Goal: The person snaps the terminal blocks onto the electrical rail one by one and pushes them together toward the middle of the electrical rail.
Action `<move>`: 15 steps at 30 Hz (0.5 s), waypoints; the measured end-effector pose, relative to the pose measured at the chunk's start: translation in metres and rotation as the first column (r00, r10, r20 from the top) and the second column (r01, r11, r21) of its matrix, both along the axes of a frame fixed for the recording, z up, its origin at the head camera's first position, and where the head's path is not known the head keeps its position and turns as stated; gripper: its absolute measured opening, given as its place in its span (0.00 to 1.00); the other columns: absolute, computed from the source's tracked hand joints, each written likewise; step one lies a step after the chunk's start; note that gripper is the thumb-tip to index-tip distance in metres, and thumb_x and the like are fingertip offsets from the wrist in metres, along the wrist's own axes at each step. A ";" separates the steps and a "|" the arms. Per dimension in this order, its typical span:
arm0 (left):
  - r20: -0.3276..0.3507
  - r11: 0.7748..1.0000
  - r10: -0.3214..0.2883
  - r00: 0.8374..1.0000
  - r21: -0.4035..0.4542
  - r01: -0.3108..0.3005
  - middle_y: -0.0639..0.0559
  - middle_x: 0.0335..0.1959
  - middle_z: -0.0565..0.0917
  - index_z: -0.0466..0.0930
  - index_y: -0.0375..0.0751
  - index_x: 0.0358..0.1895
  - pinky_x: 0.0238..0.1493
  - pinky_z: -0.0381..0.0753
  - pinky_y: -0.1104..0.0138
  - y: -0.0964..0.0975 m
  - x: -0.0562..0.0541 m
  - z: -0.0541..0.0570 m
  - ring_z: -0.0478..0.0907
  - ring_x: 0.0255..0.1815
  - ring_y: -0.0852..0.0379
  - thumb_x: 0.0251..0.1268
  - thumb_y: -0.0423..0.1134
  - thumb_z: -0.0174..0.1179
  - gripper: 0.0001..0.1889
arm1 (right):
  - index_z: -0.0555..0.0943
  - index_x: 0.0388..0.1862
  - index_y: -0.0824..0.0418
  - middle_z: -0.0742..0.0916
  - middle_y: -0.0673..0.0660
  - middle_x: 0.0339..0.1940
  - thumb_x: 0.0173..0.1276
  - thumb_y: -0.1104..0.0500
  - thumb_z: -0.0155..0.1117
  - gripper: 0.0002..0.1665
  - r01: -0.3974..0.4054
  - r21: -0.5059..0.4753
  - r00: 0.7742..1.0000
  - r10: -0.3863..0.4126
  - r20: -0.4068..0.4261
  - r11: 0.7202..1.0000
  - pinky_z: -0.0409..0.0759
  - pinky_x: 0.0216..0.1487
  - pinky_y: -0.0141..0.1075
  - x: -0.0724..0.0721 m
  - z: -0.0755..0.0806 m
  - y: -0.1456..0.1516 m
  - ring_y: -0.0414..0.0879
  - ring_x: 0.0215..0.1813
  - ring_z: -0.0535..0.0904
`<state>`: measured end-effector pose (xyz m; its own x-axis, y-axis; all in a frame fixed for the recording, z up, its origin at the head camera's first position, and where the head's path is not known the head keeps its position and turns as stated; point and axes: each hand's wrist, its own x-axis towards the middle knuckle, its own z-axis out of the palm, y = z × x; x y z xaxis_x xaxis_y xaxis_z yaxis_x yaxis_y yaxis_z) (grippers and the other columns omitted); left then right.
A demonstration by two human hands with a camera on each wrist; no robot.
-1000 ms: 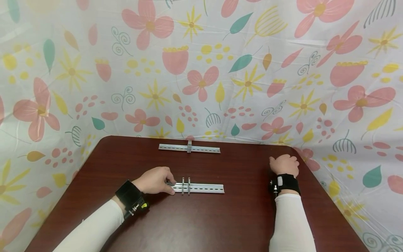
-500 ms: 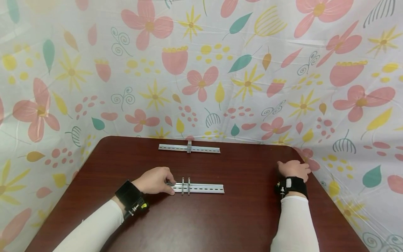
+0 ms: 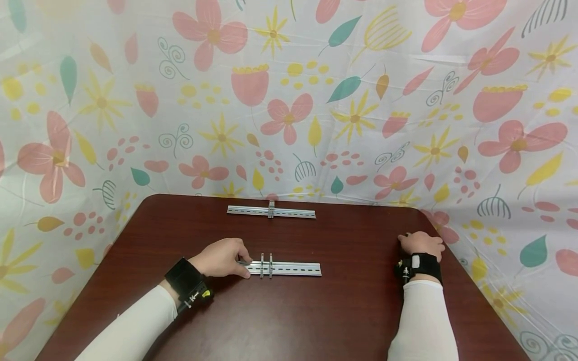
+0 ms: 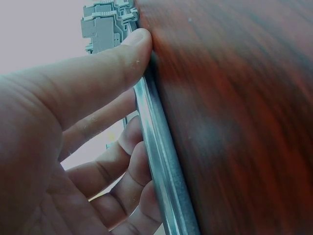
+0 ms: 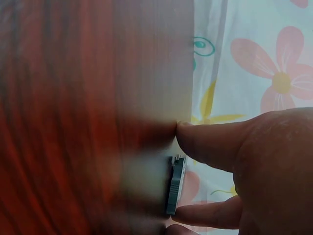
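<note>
My left hand [image 3: 222,257] pinches the left end of a metal DIN rail [image 3: 295,269] lying on the table. Two thin grey terminal blocks [image 3: 266,265] stand clipped across that rail, just right of my fingertips. In the left wrist view, the thumb lies along the rail [image 4: 161,147] below the grey blocks [image 4: 105,27]. My right hand [image 3: 421,244] is low over the table's right side. Between its spread thumb and forefinger, a small dark grey terminal block [image 5: 175,188] lies on the tabletop. The thumb is apart from it; the forefinger is at its lower end, and contact is unclear.
A second DIN rail [image 3: 293,213] lies at the back of the dark wooden table [image 3: 352,311], with a cluster of blocks [image 3: 271,209] clipped near its middle. A flower-printed cloth [image 3: 289,120] hangs close behind the table and along both sides.
My right hand has shifted right and slightly nearer me, its fingers now around the loose terminal block. The left hand and both rails have stayed in place.
</note>
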<state>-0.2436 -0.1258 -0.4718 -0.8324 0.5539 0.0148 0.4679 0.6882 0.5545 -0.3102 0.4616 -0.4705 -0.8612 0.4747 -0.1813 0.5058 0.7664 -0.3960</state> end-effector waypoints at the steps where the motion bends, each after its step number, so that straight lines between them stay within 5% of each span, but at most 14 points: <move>1: 0.002 1.000 0.002 1.000 -0.001 -0.002 0.60 0.40 0.85 0.97 0.50 0.44 0.42 0.83 0.61 0.000 0.000 0.000 0.80 0.38 0.62 0.59 0.48 0.87 0.13 | 0.73 0.68 0.88 0.61 0.93 0.62 0.84 0.43 0.55 0.45 0.001 0.004 1.000 -0.001 0.001 1.000 0.76 0.57 0.72 0.000 0.000 0.000 0.85 0.63 0.60; 15: -0.004 1.000 -0.005 1.000 -0.002 0.005 0.61 0.40 0.85 0.97 0.50 0.44 0.42 0.83 0.59 0.000 -0.003 -0.004 0.80 0.39 0.61 0.60 0.48 0.86 0.13 | 0.71 0.69 0.88 0.64 0.94 0.60 0.84 0.46 0.55 0.42 -0.006 0.004 1.000 0.006 0.005 1.000 0.78 0.57 0.72 -0.002 -0.001 0.005 0.88 0.64 0.63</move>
<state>-0.2465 -0.1259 -0.4759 -0.8296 0.5582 0.0171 0.4736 0.6870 0.5511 -0.3124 0.4671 -0.4714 -0.8631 0.4704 -0.1836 0.5032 0.7707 -0.3909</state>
